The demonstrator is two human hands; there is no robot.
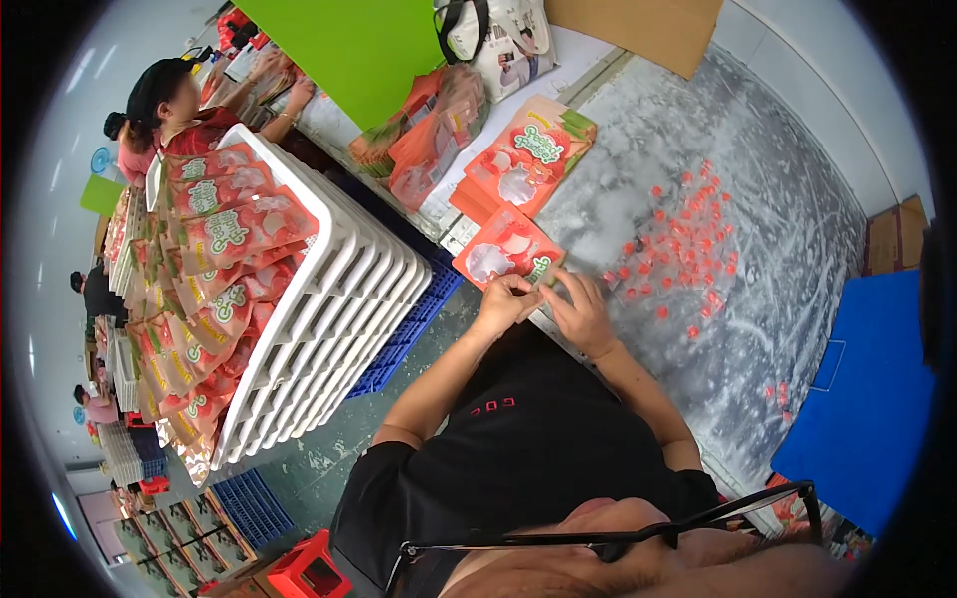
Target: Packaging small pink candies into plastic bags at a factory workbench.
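Note:
A red-and-pink printed pouch (510, 246) lies flat at the near edge of the metal table, with its green end toward me. My left hand (505, 303) is closed in a pinch at that end. Beside it my right hand (582, 307) is also closed on the pouch's end, thumb and fingers meeting near the left thumb. What the fingertips do exactly is too small to make out. Just beyond lies a pile of similar pouches (523, 164), its nearest part touching the pouch I hold. Small red pieces (688, 239) are scattered to the right of my right hand.
Stacked white trays (344, 289) stand on my left, the top one heaped with filled pouches (224, 249). Plastic-wrapped pouches (429, 140) and a white bag (508, 45) sit at the back. A blue board (857, 399) is at right. A co-worker (169, 100) works far left.

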